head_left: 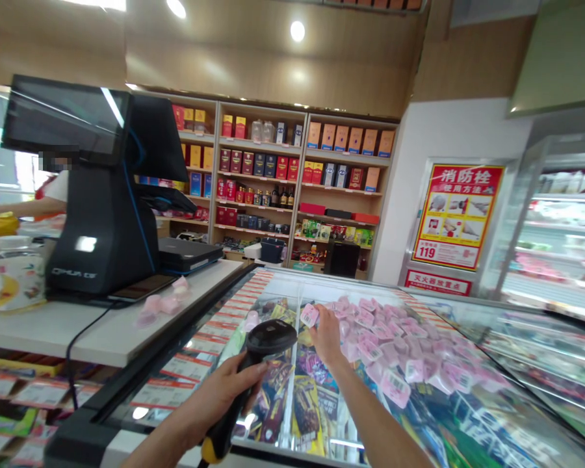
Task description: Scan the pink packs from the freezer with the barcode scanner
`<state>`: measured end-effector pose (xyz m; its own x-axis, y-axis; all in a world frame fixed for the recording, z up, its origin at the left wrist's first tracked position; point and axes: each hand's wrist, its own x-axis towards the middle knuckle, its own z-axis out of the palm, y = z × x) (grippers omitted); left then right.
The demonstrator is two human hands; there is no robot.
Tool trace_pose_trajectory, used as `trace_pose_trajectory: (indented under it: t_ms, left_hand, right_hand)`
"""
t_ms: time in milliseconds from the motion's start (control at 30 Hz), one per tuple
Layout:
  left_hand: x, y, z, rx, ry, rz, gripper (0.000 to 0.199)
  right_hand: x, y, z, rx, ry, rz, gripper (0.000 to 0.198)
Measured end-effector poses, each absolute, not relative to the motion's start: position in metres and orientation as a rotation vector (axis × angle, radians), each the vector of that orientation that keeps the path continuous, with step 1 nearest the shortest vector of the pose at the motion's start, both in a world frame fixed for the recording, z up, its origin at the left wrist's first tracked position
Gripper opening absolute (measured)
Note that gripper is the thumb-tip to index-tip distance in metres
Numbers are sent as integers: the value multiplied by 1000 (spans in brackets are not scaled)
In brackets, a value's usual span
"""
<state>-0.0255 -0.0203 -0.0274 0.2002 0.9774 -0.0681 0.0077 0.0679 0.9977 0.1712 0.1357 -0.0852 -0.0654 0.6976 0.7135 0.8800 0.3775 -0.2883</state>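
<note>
My left hand (pixel 234 383) is wrapped round the handle of a black barcode scanner (pixel 272 336), its head tilted to the right. In my right hand (pixel 326 331) is a small pink cup (pixel 309 316) with a barcode label, pinched between the fingers and facing the scanner. Both hands are above the glass top of a chest freezer (pixel 283 422). Many similar pink cups (pixel 394 338) lie heaped on the glass just right of my right hand. One more cup (pixel 251 320) sits left of the scanner head.
On the white counter (pixel 190 305) at left stand a black checkout terminal (pixel 102 214) and several pink cups (pixel 160 304). A cable (pixel 73 344) hangs over the counter edge. Another person's arm (pixel 29 207) shows behind the terminal. Stocked shelves (pixel 258 175) line the back wall.
</note>
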Motion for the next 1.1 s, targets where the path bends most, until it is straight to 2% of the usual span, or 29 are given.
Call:
trace_pose_trajectory:
  t_ms: [200,633,867,967,1100]
  left_hand:
    - [-23,-24,-25,1216,1060,1005,30]
    - [-72,-11,-30,1209,1435,1229,37]
    - [-69,-21,-24,1206,1458,1258,37]
    - [-65,-20,-24,1246,1445,1233,35]
    - [-55,-16,-26,1270,1408,1178,36]
  right_hand:
    - [174,135,-84,-1291,-1833,-244,40]
    - [113,146,-104,-1605,-1756,101,37]
    - [67,157,-103,-1447,-1817,221,48]
    - [88,156,-92,-1398,-1843,153,50]
    - [149,152,-75,-1593,-1738,-151,43]
